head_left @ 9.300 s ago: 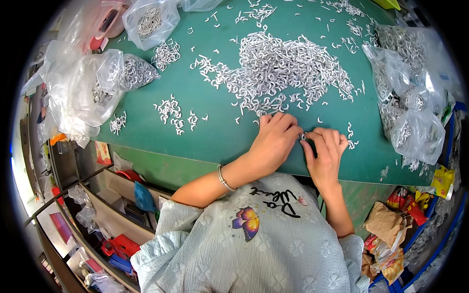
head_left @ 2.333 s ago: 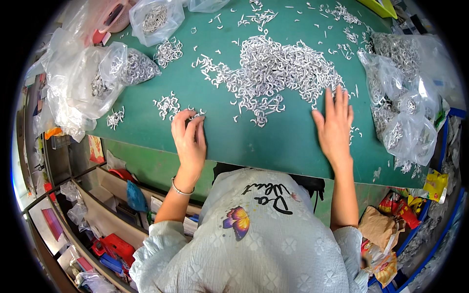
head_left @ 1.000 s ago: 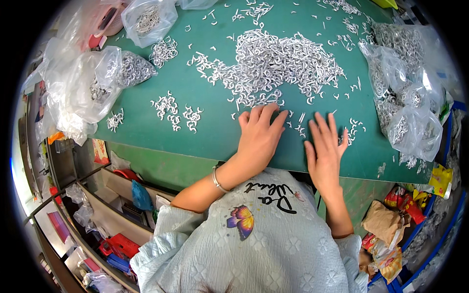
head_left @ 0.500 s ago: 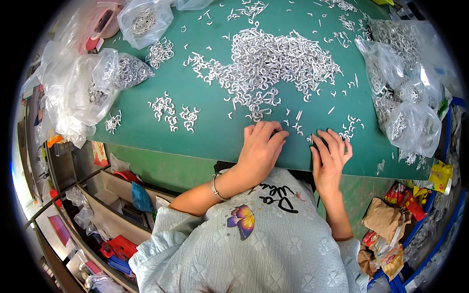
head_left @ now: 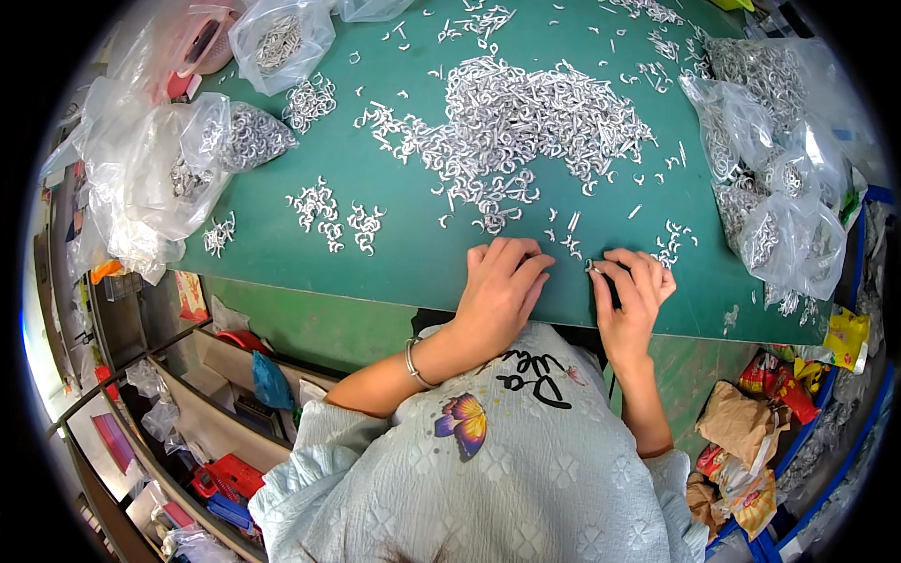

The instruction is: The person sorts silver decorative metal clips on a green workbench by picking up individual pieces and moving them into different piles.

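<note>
From the head camera, looking down: the big heap of small silvery curved metal hooks (head_left: pixel 526 122) spreads across the far middle of the green table top (head_left: pixel 413 253), loose at its edges, with single hooks strewn outward on all sides. A few stray hooks (head_left: pixel 568 235) lie just past the fingertips of both hands.

The left hand (head_left: pixel 497 291) rests palm down near the table's front edge, fingers curled loosely together; what, if anything, lies under it cannot be told. The right hand (head_left: pixel 631 293) sits just beside it, fingers bent in and narrow, thumb and forefinger pinching one small silvery hook (head_left: pixel 591 268) at their tips. A thin silver bangle (head_left: pixel 415 352) circles the left wrist.

The front edge of the table runs right under both wrists. Bare green surface lies open to the left of the left hand, and a narrow strip lies between the two hands.

Two small clusters of sorted hooks (head_left: pixel 333 214) lie well left of the hands, and a smaller one (head_left: pixel 218 235) sits near the table's left edge. Clear plastic bags of hooks (head_left: pixel 202 155) crowd the left side, another clear bag (head_left: pixel 280 39) sits at the far left corner, and more filled clear bags (head_left: pixel 779 178) pile up along the right edge, close to the right hand's side. Below the table, left, stand open shelves with red and blue items (head_left: pixel 221 479).
</note>
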Motion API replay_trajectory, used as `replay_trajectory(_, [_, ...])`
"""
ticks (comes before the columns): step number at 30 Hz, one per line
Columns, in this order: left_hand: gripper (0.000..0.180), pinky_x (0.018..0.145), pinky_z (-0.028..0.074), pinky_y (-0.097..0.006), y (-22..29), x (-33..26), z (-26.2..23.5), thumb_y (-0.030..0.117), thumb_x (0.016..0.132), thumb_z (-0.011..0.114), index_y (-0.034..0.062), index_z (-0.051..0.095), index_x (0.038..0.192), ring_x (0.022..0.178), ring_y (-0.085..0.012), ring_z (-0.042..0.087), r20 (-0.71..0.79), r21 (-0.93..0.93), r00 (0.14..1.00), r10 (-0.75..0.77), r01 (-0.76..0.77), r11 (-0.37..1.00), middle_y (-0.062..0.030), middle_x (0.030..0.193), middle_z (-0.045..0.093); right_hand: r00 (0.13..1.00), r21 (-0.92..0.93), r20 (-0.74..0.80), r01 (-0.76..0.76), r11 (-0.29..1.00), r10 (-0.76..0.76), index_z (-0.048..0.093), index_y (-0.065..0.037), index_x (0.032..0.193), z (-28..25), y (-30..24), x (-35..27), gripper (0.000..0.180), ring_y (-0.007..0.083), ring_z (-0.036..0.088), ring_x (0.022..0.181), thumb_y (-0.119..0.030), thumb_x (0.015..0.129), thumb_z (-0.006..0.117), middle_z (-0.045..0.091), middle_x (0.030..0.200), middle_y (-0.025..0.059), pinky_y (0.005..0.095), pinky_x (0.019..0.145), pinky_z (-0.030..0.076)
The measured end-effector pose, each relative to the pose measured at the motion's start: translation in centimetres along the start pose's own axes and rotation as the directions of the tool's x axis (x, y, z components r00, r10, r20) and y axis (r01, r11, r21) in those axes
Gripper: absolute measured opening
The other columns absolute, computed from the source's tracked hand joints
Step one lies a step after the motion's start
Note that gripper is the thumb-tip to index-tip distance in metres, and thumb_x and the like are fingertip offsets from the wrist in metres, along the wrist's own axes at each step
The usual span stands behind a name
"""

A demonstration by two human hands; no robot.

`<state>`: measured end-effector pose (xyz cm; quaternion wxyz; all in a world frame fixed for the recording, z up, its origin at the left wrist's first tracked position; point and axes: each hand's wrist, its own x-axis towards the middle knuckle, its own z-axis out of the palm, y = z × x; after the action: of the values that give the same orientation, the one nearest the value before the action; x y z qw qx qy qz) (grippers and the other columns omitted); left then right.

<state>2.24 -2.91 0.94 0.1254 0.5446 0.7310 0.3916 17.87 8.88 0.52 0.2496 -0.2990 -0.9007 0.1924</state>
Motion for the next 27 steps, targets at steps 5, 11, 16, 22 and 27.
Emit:
replay_trajectory(5, [0.027, 0.080, 0.037, -0.037, 0.0, -0.1, 0.4, 0.002, 0.078, 0.070, 0.0058, 0.065, 0.104, 0.094, -0.0233, 0.056, 0.006, -0.010, 1.000, 0.011, -0.011, 1.000, -0.0047, 0.102, 0.060, 0.998, -0.005, 0.046, -0.043, 0.999, 0.044, 0.070, -0.007, 0.097, -0.5, -0.7, 0.4, 0.024, 0.0240, 0.055, 0.101, -0.009, 0.074, 0.077, 0.063, 0.108, 0.0028, 0.0394, 0.091, 0.031])
replay_trajectory(11, [0.030, 0.080, 0.037, -0.038, 0.5, -0.1, 1.7, 0.002, 0.077, 0.071, 0.0060, 0.064, 0.107, 0.095, -0.0245, 0.057, 0.032, -0.005, 0.996, 0.082, -0.082, 0.997, -0.0065, 0.103, 0.060, 0.998, -0.035, 0.038, 0.049, 0.998, -0.048, 0.071, -0.005, 0.096, -0.1, -0.8, -0.7, 0.023, 0.0251, 0.055, 0.101, -0.008, 0.074, 0.076, 0.064, 0.110, 0.0037, 0.0405, 0.091, 0.033])
replay_trajectory(16, [0.039, 0.085, 0.037, -0.040, 1.1, 0.7, 2.1, 0.013, 0.078, 0.072, 0.0055, 0.061, 0.115, 0.103, -0.0258, 0.053, 0.061, 0.076, 0.994, 0.087, -0.091, 0.993, -0.0078, 0.113, 0.057, 0.999, 0.107, -0.031, -0.025, 0.994, 0.029, 0.071, -0.005, 0.097, -0.2, -0.4, -0.4, 0.023, 0.0256, 0.056, 0.097, -0.005, 0.074, 0.075, 0.065, 0.104, 0.0048, 0.0392, 0.090, 0.036])
replay_trajectory(22, [0.046, 0.087, 0.038, -0.041, 0.7, 0.2, 3.1, 0.020, 0.077, 0.074, 0.0046, 0.060, 0.118, 0.108, -0.0276, 0.052, 0.147, 0.065, 0.979, 0.141, -0.151, 0.986, -0.0085, 0.118, 0.054, 0.999, -0.040, 0.022, -0.029, 0.999, 0.030, 0.070, -0.006, 0.099, -1.2, 0.0, -0.2, 0.023, 0.0256, 0.056, 0.098, -0.005, 0.077, 0.073, 0.063, 0.106, 0.0052, 0.0381, 0.089, 0.037])
replay_trajectory(27, [0.037, 0.082, 0.042, -0.039, 1.4, 0.0, 2.7, 0.014, 0.078, 0.073, 0.0037, 0.061, 0.111, 0.103, -0.0281, 0.053, 0.122, -0.016, 0.980, 0.158, -0.158, 0.987, -0.0098, 0.113, 0.055, 0.996, 0.047, -0.003, -0.092, 0.995, 0.092, 0.070, -0.006, 0.098, -1.1, 0.1, 0.3, 0.022, 0.0240, 0.056, 0.094, -0.003, 0.077, 0.072, 0.063, 0.101, 0.0046, 0.0365, 0.086, 0.037])
